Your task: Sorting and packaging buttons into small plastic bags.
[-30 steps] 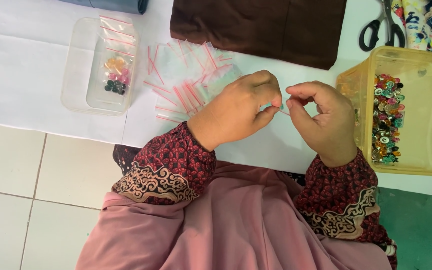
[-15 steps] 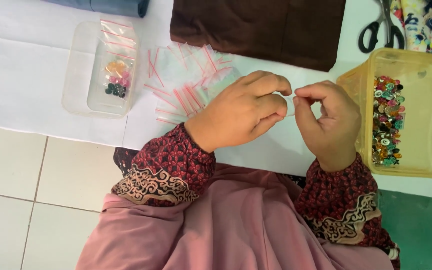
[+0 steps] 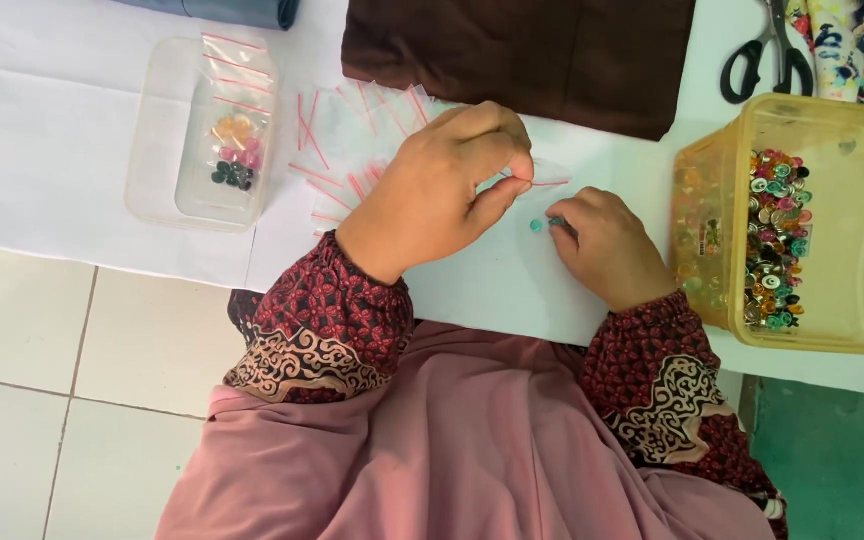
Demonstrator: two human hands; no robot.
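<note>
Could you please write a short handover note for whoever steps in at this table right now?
Left hand: pinches a small clear zip bag by its red strip, raised over the white sheet.
Right hand: fingertips down on small teal buttons on the sheet.
Loose empty bags are scattered behind the left hand. The yellow tub at right holds mixed buttons.
Done: filled bags lie in the clear tray at left.
Left: the held bag looks unfilled, and many buttons remain in the tub.
</note>
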